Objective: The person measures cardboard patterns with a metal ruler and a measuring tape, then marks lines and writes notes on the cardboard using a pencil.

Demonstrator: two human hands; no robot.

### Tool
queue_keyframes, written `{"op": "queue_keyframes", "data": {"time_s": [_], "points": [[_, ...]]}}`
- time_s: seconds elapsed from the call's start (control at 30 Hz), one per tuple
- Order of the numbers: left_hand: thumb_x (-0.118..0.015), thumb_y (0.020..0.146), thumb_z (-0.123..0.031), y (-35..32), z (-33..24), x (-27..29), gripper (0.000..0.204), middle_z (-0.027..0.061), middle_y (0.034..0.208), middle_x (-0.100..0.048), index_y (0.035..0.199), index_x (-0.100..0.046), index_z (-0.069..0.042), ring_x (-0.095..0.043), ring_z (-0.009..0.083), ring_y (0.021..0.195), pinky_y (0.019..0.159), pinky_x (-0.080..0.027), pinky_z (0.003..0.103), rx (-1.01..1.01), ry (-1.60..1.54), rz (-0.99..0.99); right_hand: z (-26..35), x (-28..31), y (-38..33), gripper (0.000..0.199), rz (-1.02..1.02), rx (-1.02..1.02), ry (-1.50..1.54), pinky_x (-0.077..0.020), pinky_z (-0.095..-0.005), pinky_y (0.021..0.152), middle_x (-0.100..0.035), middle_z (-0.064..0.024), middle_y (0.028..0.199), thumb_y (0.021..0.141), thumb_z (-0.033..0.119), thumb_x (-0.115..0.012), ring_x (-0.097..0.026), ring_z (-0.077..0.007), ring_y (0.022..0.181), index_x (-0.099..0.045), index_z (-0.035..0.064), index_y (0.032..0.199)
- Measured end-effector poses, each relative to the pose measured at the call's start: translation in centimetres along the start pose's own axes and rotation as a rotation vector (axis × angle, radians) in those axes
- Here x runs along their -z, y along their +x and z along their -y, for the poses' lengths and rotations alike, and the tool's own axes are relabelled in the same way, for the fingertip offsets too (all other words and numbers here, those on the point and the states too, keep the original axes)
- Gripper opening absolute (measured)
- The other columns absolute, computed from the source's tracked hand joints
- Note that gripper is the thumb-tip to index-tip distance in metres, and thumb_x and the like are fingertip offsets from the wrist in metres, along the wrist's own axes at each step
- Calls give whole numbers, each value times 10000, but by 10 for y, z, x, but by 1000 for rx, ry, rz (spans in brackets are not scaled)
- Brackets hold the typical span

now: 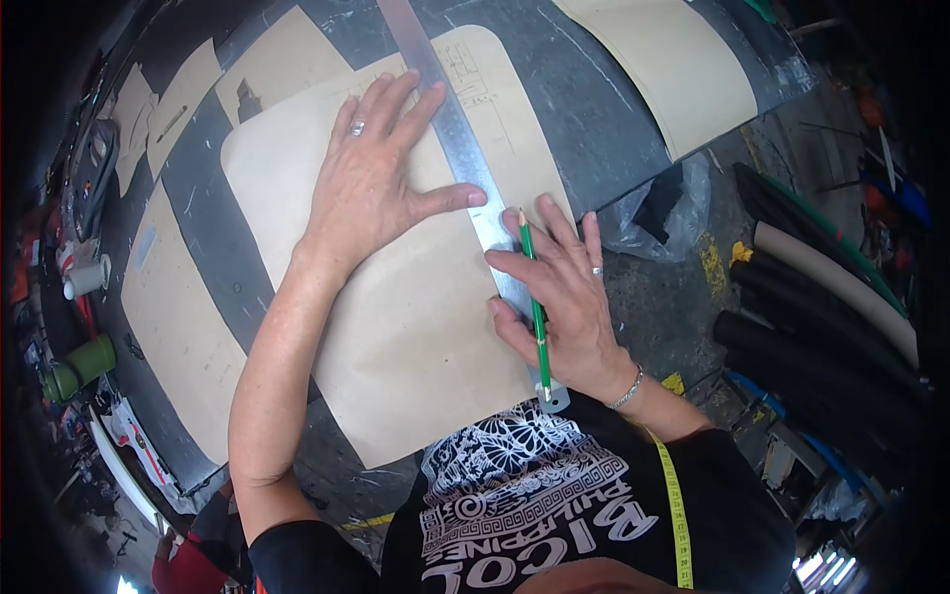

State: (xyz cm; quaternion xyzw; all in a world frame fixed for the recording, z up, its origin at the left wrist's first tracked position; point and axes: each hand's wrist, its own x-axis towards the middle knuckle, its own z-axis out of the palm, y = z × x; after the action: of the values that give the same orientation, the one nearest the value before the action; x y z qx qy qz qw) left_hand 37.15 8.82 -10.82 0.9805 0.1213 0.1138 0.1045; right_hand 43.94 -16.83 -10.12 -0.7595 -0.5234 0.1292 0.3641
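Note:
My left hand [371, 173] lies flat with fingers spread on a large tan paper pattern piece [416, 327] and presses the upper part of a long metal ruler [455, 148]. The ruler runs diagonally across the paper from the far edge toward my body. My right hand [564, 297] rests on the ruler's lower part and holds a green pencil [534, 297] between its fingers, tip pointing away from me near the ruler's edge. A ring shows on each hand, and a bracelet circles my right wrist.
The paper lies on a dark grey worktable [594, 119] with other tan pattern pieces [178, 297] at left and far right. Cups and clutter [84, 322] sit at the left edge. Black rolls [811, 346] lie on the floor at right, beside a plastic bag [663, 208]. A yellow tape measure [675, 505] hangs over my shoulder.

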Motion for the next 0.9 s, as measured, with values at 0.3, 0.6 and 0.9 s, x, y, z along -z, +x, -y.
{"op": "queue_keyframes", "data": {"time_s": [0.3, 0.6, 0.9], "points": [[-805, 685, -791, -3, 1, 1, 1137, 193, 1639, -428, 1566, -519, -131, -344, 378, 1559, 1295, -228, 581, 18, 8, -1, 5, 15, 3, 471, 13, -21, 54, -137, -616, 1257, -625, -165, 1451, 898, 220, -797, -411, -407, 1518, -676, 113, 1341], [-806, 661, -799, -2, 1, -2, 1162, 197, 1647, -425, 1565, -520, -126, -346, 375, 1560, 1296, -227, 581, 6, -4, 6, -35, 16, 60, 212, -316, -142, 512, -544, -297, 778, -706, -104, 1035, 976, 71, -638, -672, -167, 877, -656, -2, 1174], [-834, 664, -746, -1, 0, 1, 1131, 196, 1629, -445, 1549, -536, -109, -363, 383, 1547, 1292, -240, 568, -9, -18, -19, -41, 13, 97, 151, -211, -203, 552, -504, -232, 709, -688, -7, 835, 974, 125, -744, -601, -45, 771, -691, -14, 1002]]}}
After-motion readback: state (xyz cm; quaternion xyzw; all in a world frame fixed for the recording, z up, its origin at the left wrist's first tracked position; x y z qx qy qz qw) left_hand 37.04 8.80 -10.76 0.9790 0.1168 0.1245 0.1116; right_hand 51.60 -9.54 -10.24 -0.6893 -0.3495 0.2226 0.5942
